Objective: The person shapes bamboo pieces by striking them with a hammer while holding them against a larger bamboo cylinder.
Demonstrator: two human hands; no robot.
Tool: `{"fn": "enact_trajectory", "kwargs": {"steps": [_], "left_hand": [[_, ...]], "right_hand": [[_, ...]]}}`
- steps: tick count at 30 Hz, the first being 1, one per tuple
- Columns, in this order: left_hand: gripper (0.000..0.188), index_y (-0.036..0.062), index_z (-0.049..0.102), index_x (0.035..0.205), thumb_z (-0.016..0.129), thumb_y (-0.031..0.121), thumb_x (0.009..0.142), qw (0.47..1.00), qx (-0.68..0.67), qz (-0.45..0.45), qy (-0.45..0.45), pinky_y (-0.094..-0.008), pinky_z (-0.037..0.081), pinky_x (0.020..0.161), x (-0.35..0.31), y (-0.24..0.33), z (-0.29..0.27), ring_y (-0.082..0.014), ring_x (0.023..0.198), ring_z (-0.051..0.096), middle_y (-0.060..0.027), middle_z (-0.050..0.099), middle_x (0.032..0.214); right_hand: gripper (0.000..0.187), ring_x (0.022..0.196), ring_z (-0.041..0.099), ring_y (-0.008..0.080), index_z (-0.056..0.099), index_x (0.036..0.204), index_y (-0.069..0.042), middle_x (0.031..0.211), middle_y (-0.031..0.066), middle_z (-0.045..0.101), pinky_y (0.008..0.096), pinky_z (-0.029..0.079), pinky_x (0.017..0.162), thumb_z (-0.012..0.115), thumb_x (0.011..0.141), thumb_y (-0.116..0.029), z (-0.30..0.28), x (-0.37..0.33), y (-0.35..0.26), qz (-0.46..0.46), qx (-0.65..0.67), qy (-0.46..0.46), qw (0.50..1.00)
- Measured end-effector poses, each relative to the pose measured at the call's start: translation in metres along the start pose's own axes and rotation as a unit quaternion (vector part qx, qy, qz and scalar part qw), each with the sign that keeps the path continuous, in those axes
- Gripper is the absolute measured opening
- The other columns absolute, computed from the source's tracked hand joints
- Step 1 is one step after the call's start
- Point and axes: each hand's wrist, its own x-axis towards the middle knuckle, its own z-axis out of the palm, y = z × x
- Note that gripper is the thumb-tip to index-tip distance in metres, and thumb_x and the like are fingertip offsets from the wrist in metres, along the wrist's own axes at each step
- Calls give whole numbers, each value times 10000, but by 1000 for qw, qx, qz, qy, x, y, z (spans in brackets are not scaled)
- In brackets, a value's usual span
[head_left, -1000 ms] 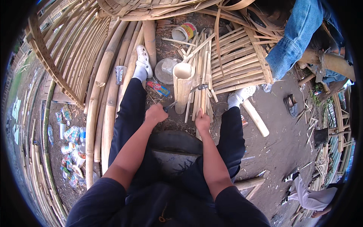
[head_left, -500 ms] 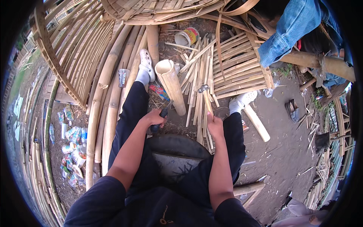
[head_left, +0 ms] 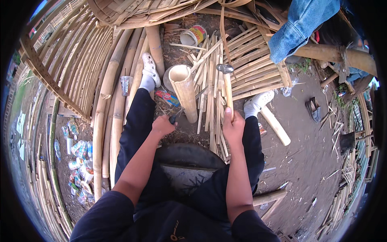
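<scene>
My left hand is closed around a black-handled tool, whose thin shaft points up and right toward the foot of a bamboo tube. The tube stands nearly upright on the ground between my feet, hollow end up; where the tool's tip ends I cannot make out. In my right hand is a hammer, gripped by its wooden handle, its metal head raised over a pile of split bamboo strips. The hammer and tube are apart.
Bamboo poles and a slatted bamboo frame lie left. A slatted panel is at far right of the strips, beside a denim-clad leg. A bucket stands at the back; plastic litter lies left.
My right hand has lifted the hammer; its head is higher and slightly further right. My left hand has moved slightly up with the black-handled tool, its handle now more hidden. The view has shifted slightly.
</scene>
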Motion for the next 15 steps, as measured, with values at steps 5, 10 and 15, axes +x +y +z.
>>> {"fn": "enact_trajectory", "kwargs": {"steps": [5,10,15], "left_hand": [[349,40,691,970,663,341,795,998,10,46,41,-438,526,857,3,-13,3,-342,963,663,-192,689,974],[351,2,680,920,671,321,775,996,21,78,44,-457,523,850,1,9,9,-363,943,656,-226,675,934],[328,18,684,971,649,273,769,997,22,62,32,-452,515,882,22,-17,42,-376,979,650,-228,676,1001]], "right_hand": [[483,478,345,77,399,719,-58,568,-22,352,246,270,431,458,996,-449,3,9,-24,-58,314,54,946],[542,589,601,422,578,763,57,654,253,597,478,467,553,464,976,-428,69,-18,111,41,-154,-14,987],[532,833,618,475,650,803,54,806,313,619,496,486,743,496,953,-433,85,-25,85,177,-121,-127,969]]}}
